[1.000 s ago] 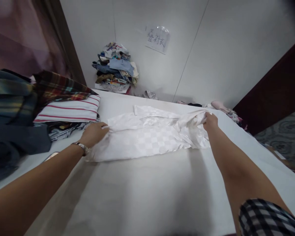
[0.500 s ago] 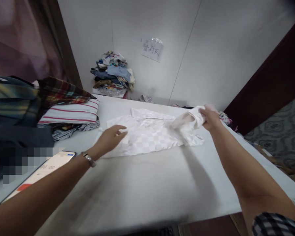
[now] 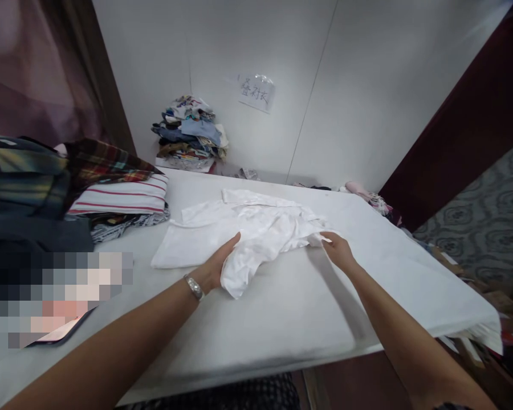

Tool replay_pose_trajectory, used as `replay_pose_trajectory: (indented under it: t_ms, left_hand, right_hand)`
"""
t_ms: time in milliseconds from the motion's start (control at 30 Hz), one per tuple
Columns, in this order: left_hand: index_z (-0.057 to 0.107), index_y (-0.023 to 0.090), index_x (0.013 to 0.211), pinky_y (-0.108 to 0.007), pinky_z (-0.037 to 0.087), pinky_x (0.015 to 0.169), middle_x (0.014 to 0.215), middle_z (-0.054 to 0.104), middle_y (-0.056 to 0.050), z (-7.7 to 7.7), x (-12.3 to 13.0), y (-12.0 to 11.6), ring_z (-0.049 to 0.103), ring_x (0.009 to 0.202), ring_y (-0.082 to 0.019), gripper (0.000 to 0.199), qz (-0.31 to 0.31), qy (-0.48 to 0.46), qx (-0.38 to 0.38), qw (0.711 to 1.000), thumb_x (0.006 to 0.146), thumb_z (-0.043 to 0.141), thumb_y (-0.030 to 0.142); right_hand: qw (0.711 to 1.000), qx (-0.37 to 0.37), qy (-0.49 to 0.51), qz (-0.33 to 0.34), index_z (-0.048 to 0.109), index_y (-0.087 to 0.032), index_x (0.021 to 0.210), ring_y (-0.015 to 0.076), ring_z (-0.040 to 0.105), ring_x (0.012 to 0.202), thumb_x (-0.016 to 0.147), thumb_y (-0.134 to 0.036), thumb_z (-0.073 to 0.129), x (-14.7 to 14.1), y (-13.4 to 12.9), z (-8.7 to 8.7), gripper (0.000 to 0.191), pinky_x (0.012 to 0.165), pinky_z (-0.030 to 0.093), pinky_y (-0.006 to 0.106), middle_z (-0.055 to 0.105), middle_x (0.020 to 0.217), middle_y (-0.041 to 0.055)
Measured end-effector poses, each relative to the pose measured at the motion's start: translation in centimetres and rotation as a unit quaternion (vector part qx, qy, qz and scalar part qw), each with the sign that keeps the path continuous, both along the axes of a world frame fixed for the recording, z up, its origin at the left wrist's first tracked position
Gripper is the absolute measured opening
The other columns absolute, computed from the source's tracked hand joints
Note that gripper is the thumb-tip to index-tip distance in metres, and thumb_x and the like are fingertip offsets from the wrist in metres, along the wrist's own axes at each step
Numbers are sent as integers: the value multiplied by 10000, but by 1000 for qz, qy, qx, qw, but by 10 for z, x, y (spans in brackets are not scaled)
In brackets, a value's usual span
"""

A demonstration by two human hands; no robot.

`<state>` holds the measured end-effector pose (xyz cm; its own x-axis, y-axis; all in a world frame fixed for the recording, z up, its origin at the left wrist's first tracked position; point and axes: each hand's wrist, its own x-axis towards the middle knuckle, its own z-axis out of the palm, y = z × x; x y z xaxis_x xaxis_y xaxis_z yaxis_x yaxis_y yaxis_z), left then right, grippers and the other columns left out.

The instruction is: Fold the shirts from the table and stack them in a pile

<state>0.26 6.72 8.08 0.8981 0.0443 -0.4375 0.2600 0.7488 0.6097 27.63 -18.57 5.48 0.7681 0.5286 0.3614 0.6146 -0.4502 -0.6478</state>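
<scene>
A white shirt [image 3: 277, 228] with a faint sheen lies partly folded across the white table. One sleeve [image 3: 239, 276] hangs toward the table's front edge. My left hand [image 3: 218, 265], with a silver bracelet at the wrist, is against the left side of that sleeve. Its thumb is stretched out and the other fingers are hidden by the cloth. At the shirt's right edge, my right hand [image 3: 338, 249] is closed on the fabric, pinching it slightly above the table.
Folded clothes [image 3: 119, 196], striped and plaid, are piled at the left. A phone [image 3: 64, 336], mostly blurred out, lies before them. Another clothes pile [image 3: 192, 131] stands by the wall beneath a handwritten sign [image 3: 256, 93]. Crumpled garments [image 3: 367, 196] lie at the table's far right edge.
My right hand has brought the held cloth down and toward me. My left hand has moved right to the sleeve, which now drapes toward the front.
</scene>
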Motion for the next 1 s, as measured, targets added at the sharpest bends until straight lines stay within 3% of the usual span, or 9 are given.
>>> replay_pose_trajectory:
  t_ms: [167,300,400,533,633,700,800,933,1000]
  left_hand:
    - [609,76,1213,-327,585,694,914,753,-146,33,0,23,732,783,-258,520,21,14,54,998,933,468,491]
    - [585,88,1247,-395,588,731,1000,736,-168,54,3,58,726,852,-295,667,147,-34,139,979,911,397,632]
    - [558,121,1298,-411,588,761,1075,722,-167,46,-10,79,718,909,-294,697,214,1,184,959,913,338,658]
    - [607,149,1234,-372,595,734,1058,727,-154,23,-42,94,712,936,-279,594,192,87,203,956,933,352,592]
    - [627,148,1166,-307,588,709,1059,726,-136,12,-59,98,710,927,-251,402,201,125,249,939,872,573,416]
    - [596,172,1183,-260,573,680,1103,714,-115,9,-62,97,707,901,-214,442,236,161,301,910,759,701,239]
    - [575,194,1174,-251,562,651,1101,708,-98,17,-56,97,701,821,-186,541,268,171,345,883,660,715,96]
    - [581,176,1154,-299,575,694,996,720,-73,45,-36,107,693,750,-182,498,292,86,395,867,666,655,107]
    - [540,192,1235,-297,568,744,1060,709,-67,56,-28,118,693,808,-174,523,304,68,481,820,717,606,161]
  right_hand:
    - [982,-127,-136,-4,625,-184,1280,316,465,1339,778,-199,565,27,3,-23,506,1104,374,499,579,1383,133]
    - [972,-165,-168,9,616,-204,1288,291,504,1298,818,-164,523,31,23,-34,481,1073,389,465,617,1340,112]
    - [967,-183,-174,27,670,-207,1189,277,553,1233,862,-182,484,34,26,-46,377,1028,399,435,679,1247,85]
    - [967,-178,-178,45,695,-211,1134,259,583,1176,876,-177,474,36,20,-59,341,976,406,409,701,1201,76]
    - [968,-167,-189,13,696,-225,1144,276,555,1205,872,-171,475,29,19,-61,354,979,382,433,700,1208,70]
    - [965,-163,-206,-17,693,-240,1158,296,530,1224,870,-173,475,23,19,-58,368,968,371,454,692,1225,67]
    - [958,-171,-228,-19,705,-249,1142,300,545,1169,880,-191,475,17,18,-52,353,908,379,441,693,1220,70]
    - [959,-169,-228,-9,717,-242,1107,287,562,1099,911,-228,464,16,16,-47,320,852,382,414,710,1187,65]
    - [960,-164,-228,-18,713,-234,1111,285,561,1095,920,-236,455,16,16,-47,321,845,382,411,717,1171,63]
